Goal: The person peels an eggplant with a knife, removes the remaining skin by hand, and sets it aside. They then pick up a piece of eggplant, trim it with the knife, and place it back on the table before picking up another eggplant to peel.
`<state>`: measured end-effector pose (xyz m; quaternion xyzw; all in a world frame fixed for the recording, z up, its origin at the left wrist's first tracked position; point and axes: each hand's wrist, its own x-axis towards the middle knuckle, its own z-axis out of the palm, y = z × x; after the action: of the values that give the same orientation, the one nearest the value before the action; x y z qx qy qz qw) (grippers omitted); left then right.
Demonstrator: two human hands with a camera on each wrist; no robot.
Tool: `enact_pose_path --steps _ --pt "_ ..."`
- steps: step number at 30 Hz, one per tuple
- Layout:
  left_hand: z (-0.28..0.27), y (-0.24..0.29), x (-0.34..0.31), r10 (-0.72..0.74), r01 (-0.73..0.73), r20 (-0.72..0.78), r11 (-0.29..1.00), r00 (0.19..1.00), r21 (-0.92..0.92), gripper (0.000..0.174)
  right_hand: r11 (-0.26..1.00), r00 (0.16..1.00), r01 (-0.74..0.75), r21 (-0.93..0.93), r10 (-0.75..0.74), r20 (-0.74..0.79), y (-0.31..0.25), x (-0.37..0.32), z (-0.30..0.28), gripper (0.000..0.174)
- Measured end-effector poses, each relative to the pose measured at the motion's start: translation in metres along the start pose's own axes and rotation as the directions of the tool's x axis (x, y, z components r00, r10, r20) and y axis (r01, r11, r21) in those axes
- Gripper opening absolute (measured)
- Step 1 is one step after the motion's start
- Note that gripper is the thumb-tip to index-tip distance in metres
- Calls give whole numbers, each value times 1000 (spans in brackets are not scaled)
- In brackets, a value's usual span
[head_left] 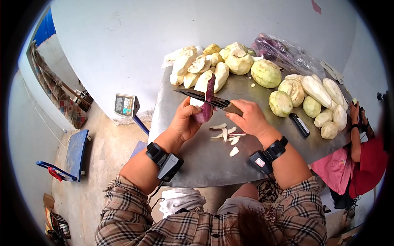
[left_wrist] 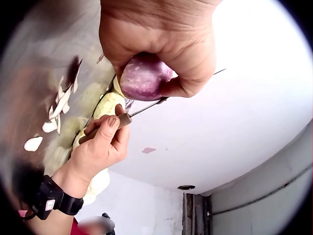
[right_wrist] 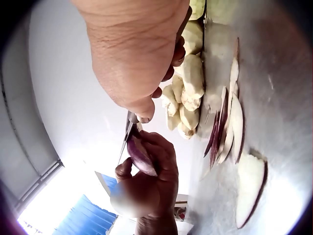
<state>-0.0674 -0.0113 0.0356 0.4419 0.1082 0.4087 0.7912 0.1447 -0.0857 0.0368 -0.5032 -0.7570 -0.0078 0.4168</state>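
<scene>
My left hand (head_left: 185, 122) grips the lower end of a partly peeled eggplant (head_left: 202, 116), held up over the metal table. Purple skin covers its lower end and runs up as a strip; the rest is pale flesh. My right hand (head_left: 253, 119) holds the brown handle of a knife (head_left: 196, 94), whose dark blade lies across the eggplant. The left wrist view shows the purple rounded end (left_wrist: 143, 78) between thumb and fingers. In the right wrist view the blade is edge-on beside the eggplant (right_wrist: 140, 155). Cut peel strips (head_left: 225, 133) lie below on the tabletop.
Peeled eggplants (head_left: 184, 61) are piled at the table's back left, with more (head_left: 317, 91) at the right. A clear plastic bag (head_left: 287, 51) holds purple ones at the back. A black-handled object (head_left: 299, 125) lies nearby. Another person (head_left: 367, 160) works at far right; a scale display (head_left: 125, 105) stands left.
</scene>
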Motion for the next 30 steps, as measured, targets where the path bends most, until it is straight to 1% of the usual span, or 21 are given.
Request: enact_pose_path --steps 2,4,7,8,11,14,17,20,23,25,26,30 --pt "0 1 0 -13 13 8 1000 1000 -11 45 999 999 30 -10 -31 -18 2 -1 1 35" --pt "3 3 -2 -37 37 9 998 999 -45 44 1000 1000 16 -3 -16 -4 -1 -1 -1 35" --pt "-1 4 1 -42 42 -63 999 997 1 43 1000 1000 4 -2 -4 26 -4 3 -1 35" --pt "-4 2 2 -30 31 -53 1000 998 5 43 1000 999 1 -3 -1 41 -6 3 -1 35" --pt "-10 1 4 10 -10 -39 1000 999 6 41 997 996 -24 71 18 87 -12 6 -1 35" --pt "-15 1 7 40 -41 -47 999 998 -21 39 998 997 -17 54 13 81 -17 16 1 30" --pt "-16 1 5 60 -62 -74 998 995 -21 38 1000 994 9 20 -11 109 -21 23 1 30" --pt "-13 0 6 40 -43 -84 999 996 -25 37 998 994 51 -31 -48 94 -18 25 4 31" --pt "-15 -2 9 22 -23 -95 1000 995 -10 35 999 997 28 16 -29 67 -13 19 8 32" --pt "-12 -3 7 -2 2 -110 1000 994 -6 34 998 997 64 -10 -63 54 -11 18 7 34" --pt "-10 -3 7 15 -16 -94 1000 995 -13 33 997 997 72 -17 -72 40 -11 15 6 34" --pt "-13 -7 9 -9 7 -82 1000 997 -21 33 996 997 77 -44 -77 14 -7 11 6 36"
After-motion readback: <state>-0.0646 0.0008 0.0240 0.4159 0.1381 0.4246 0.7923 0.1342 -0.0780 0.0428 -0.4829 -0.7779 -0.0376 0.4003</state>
